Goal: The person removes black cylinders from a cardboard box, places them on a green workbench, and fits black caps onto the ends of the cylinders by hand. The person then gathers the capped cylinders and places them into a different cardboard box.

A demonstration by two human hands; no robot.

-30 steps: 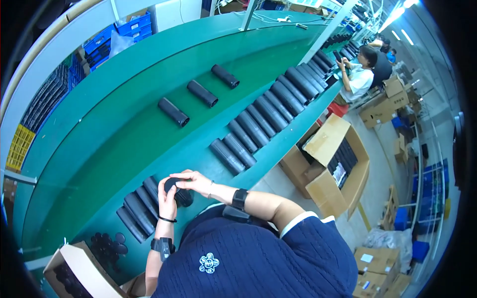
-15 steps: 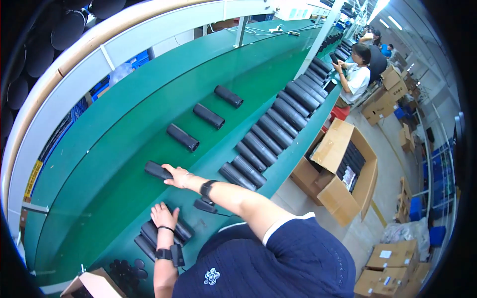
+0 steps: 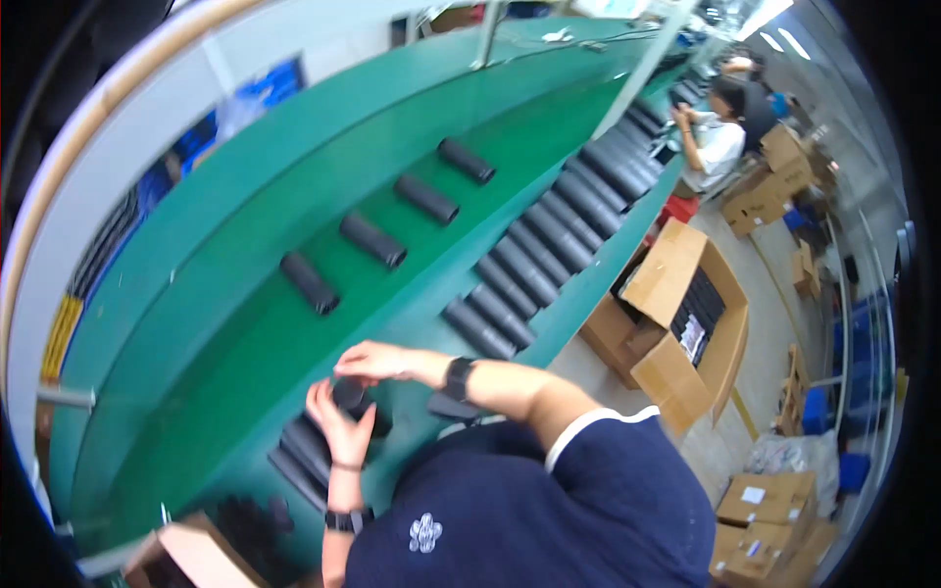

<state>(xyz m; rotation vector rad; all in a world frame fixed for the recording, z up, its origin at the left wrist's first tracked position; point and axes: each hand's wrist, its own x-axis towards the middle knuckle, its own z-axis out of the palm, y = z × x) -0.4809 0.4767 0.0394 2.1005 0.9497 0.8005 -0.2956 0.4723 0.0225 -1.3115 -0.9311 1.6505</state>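
My left hand is closed round a short black tube, whose round end faces up. At the rim of that same tube my right hand has its fingers pressed together; anything small between them is too blurred to make out. A few more black tubes lie side by side on the green ledge by my left wrist. On the green belt beyond my hands, a black tube lies nearest, with several others spaced out past it. Both wrists wear dark straps.
A row of black tubes lines the ledge to the right. Dark round caps and a small open carton sit at lower left. An open cardboard box stands beyond the ledge. A co-worker sits farther along.
My right hand has let go of the tube on the belt and come back to my left hand. My left hand has raised a tube from the pile. The belt's tubes have shifted slightly.
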